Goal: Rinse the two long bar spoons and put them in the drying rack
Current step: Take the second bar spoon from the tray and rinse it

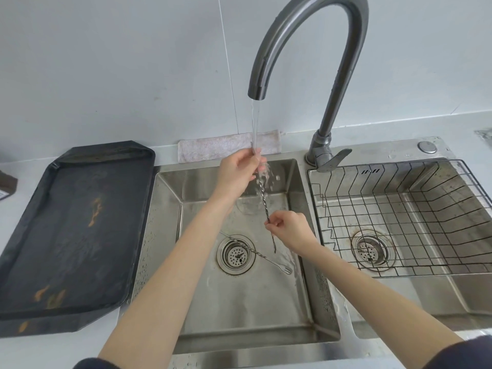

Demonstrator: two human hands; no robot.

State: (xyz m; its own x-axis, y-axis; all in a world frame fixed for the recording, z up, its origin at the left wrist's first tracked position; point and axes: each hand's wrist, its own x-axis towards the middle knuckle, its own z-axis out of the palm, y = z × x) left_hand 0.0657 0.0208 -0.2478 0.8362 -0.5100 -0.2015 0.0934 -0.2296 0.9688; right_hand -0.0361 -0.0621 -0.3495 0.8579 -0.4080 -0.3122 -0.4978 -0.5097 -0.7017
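Note:
One long twisted bar spoon [263, 201] is held nearly upright under the running stream from the faucet [308, 49]. My left hand [239, 171] grips its upper end, where the water strikes. My right hand [290, 230] pinches the shaft lower down, and the tip sticks out below it. The second bar spoon [255, 253] lies flat on the left basin floor, across the drain [235, 255], with its forked end toward the right. The wire drying rack [399, 217] sits in the right basin with nothing in it.
A black tray [74, 230] with orange stains lies on the counter to the left of the sink. A folded cloth [229, 146] rests against the wall behind the left basin. The faucet lever [334, 161] stands between the two basins.

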